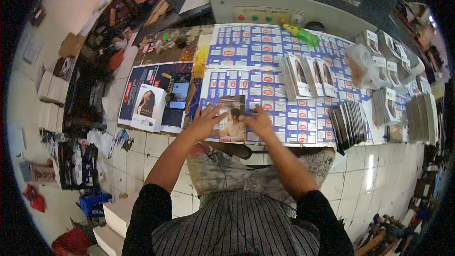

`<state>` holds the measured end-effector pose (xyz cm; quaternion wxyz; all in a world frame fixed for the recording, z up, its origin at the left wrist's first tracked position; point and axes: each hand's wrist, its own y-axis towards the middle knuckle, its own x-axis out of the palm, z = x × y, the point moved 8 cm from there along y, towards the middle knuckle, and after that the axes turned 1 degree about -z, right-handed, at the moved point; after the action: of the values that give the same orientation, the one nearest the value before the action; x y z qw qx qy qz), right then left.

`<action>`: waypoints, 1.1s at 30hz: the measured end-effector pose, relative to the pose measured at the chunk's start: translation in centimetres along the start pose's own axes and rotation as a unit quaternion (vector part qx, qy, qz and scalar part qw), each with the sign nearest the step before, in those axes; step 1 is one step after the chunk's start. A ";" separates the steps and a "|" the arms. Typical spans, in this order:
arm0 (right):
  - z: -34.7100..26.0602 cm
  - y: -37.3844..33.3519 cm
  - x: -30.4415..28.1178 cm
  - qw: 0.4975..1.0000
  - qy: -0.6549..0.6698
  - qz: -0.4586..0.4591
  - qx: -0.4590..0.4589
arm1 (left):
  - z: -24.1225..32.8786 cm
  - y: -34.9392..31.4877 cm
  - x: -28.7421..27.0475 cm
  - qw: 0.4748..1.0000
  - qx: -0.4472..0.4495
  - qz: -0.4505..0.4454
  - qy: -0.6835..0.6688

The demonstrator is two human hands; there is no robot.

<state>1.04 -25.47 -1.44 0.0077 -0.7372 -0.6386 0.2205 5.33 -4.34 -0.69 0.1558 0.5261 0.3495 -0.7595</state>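
A printed leaflet (232, 130) with a dark top and a photo of a person lies on the table before me. My left hand (207, 121) rests flat on its left side with the fingers spread. At the right edge of the leaflet is my right hand (258, 122), thumb and forefinger apart, the thumb reaching over the paper; its other fingers are blurred. Left of my hands, a stack of white leaflets (148, 107) with a photo on top sits on a dark printed sheet (135, 87). A phone (178, 96) lies beside that stack.
Blue and white printed sheets (265, 83) cover the table. Toward the right stand white booklet stacks (301, 76), a fanned row of dark-edged booklets (349, 123) and a clear plastic bag (364, 66). A green bottle (303, 35) lies at the back, before a grey machine (265, 4) with coloured buttons.
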 end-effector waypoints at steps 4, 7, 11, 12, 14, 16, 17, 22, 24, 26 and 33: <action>-0.7 -2.0 2.5 0.970 0.236 -0.024 0.051 | 0.8 0.4 -0.1 1.000 0.006 0.001 0.000; 0.8 -0.8 2.8 0.999 -0.039 -0.022 0.002 | 1.5 1.4 0.5 0.996 0.032 0.064 -0.046; -7.2 -3.2 -6.7 0.940 -0.067 0.227 -0.244 | -0.1 0.3 2.2 0.989 -0.025 0.123 -0.078; -10.3 -4.6 -10.9 0.904 -0.090 0.319 -0.270 | 0.3 0.1 1.9 0.988 -0.024 0.127 -0.078; -13.2 -5.0 -16.2 0.845 -0.271 0.408 -0.216 | 0.9 0.0 1.6 0.994 -0.065 0.092 -0.009; -11.1 -3.0 -19.9 0.806 -0.335 0.443 -0.207 | 1.9 0.6 1.2 0.994 -0.049 0.100 -0.018; -9.1 -0.9 -20.7 0.822 -0.373 0.409 -0.136 | 2.0 0.6 1.1 0.994 -0.046 0.099 -0.016; -1.0 2.5 -23.7 0.924 -0.271 0.235 -0.132 | 2.3 1.3 1.5 0.994 -0.035 0.099 -0.023; 0.6 -1.1 -29.7 0.871 -0.196 0.422 -0.157 | 1.8 1.3 1.9 0.995 -0.029 0.089 -0.019; -0.5 -4.8 -33.9 0.800 -0.312 0.498 -0.120 | 0.3 -0.6 1.9 0.992 -0.055 0.113 -0.002; 12.7 -13.0 -41.2 0.815 -0.422 0.380 0.117 | 1.4 1.2 1.6 0.994 -0.032 0.104 -0.008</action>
<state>-18.97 -65.40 3.92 -0.2603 -0.7495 -0.2174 0.5685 4.49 -5.98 -2.30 0.2533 0.5484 0.3160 -0.7316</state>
